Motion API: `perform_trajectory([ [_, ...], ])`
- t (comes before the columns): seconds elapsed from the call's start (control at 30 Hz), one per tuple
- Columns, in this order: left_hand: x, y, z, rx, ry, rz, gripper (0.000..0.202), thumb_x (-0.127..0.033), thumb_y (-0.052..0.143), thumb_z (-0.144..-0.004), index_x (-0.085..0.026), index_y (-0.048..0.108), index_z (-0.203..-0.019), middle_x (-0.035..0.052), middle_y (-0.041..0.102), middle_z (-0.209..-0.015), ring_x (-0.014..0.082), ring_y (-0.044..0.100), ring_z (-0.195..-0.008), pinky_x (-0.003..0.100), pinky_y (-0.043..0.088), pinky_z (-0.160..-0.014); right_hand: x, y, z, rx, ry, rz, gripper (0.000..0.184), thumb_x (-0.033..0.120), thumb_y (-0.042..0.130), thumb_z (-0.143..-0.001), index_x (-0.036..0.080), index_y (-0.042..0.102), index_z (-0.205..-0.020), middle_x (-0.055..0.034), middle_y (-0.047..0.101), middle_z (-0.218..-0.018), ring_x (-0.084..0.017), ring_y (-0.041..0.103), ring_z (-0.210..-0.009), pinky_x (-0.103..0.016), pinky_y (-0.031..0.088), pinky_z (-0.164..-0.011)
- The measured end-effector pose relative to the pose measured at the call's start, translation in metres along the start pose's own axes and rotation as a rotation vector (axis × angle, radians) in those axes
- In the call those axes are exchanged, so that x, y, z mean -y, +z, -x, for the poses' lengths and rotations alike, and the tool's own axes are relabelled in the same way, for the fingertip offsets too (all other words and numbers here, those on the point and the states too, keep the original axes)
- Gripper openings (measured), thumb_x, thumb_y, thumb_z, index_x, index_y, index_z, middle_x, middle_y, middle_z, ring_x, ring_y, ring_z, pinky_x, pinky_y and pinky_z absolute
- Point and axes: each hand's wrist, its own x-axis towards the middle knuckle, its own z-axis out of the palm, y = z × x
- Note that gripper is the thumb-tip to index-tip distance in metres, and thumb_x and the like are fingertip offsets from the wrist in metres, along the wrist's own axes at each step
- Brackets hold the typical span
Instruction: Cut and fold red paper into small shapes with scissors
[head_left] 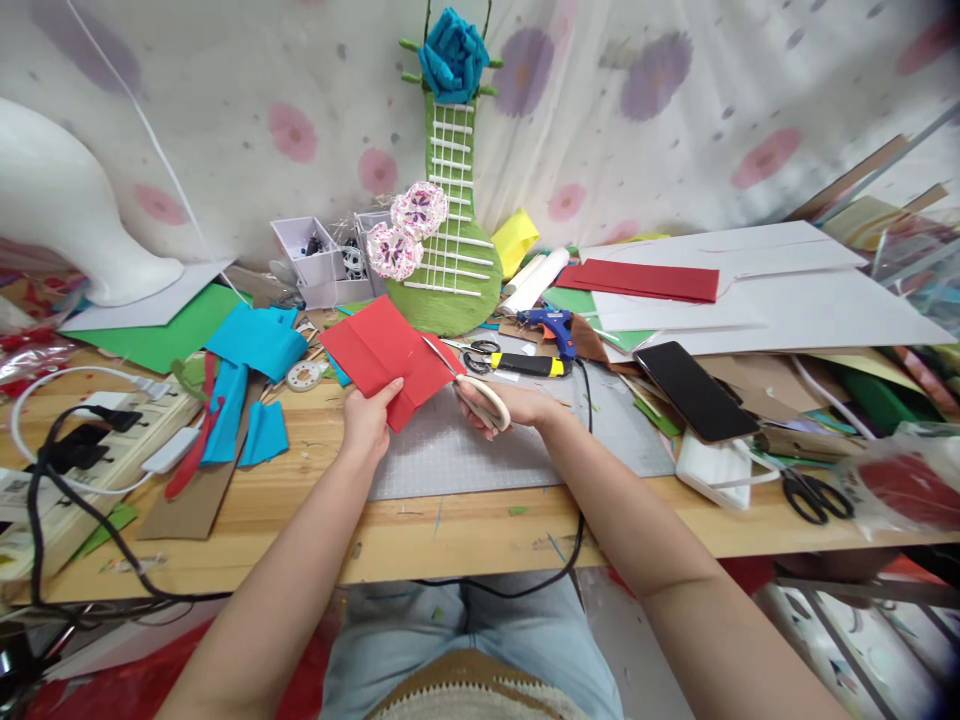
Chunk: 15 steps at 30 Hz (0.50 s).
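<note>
A sheet of red paper (373, 350) with creases in it is pinched at its lower edge by my left hand (369, 418), thumb on top. My right hand (487, 405) is closed around the white handles of a pair of scissors (491, 398). Their blades lie at the right part of the red paper, pointing up and left; whether they are cutting through it I cannot tell. Both hands are above a grey cutting mat (450, 465). Just behind them lie dark-handled scissors (480, 355) and a yellow and black utility knife (531, 364).
A green guitar-shaped craft piece (457, 295) with a blue paper flower (453, 57) leans at the back. A blue glue gun (553, 328), its cord crossing the mat, and a phone (697, 390) are on the right. Blue paper pieces (255, 340) and a power strip (97, 480) lie left.
</note>
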Motion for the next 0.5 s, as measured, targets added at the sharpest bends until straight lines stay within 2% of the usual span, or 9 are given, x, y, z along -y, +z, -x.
perform_trajectory([
  [0.3, -0.0023, 0.0013, 0.0014, -0.014, -0.039, -0.002, 0.028, -0.003, 0.073, -0.057, -0.013, 0.068, -0.083, 0.0087, 0.072, -0.091, 0.0212, 0.068, -0.084, 0.042, 0.052, -0.087, 0.0068, 0.0014, 0.0036, -0.035, 0.035, 0.021, 0.060, 0.076, 0.036, -0.078, 0.017, 0.042, -0.079, 0.0025, 0.046, -0.058, -0.008, 0.049, -0.045, -0.017, 0.027, -0.034],
  [0.5, -0.0023, 0.0010, 0.0018, -0.001, -0.043, 0.003, 0.027, -0.002, 0.072, -0.058, -0.012, 0.068, -0.083, 0.0082, 0.072, -0.090, 0.0198, 0.069, -0.080, 0.043, 0.051, -0.088, 0.0074, 0.0019, 0.0032, -0.038, 0.050, 0.015, 0.056, 0.073, 0.039, -0.079, 0.017, 0.041, -0.077, 0.0044, 0.044, -0.055, -0.007, 0.045, -0.043, -0.017, 0.025, -0.035],
])
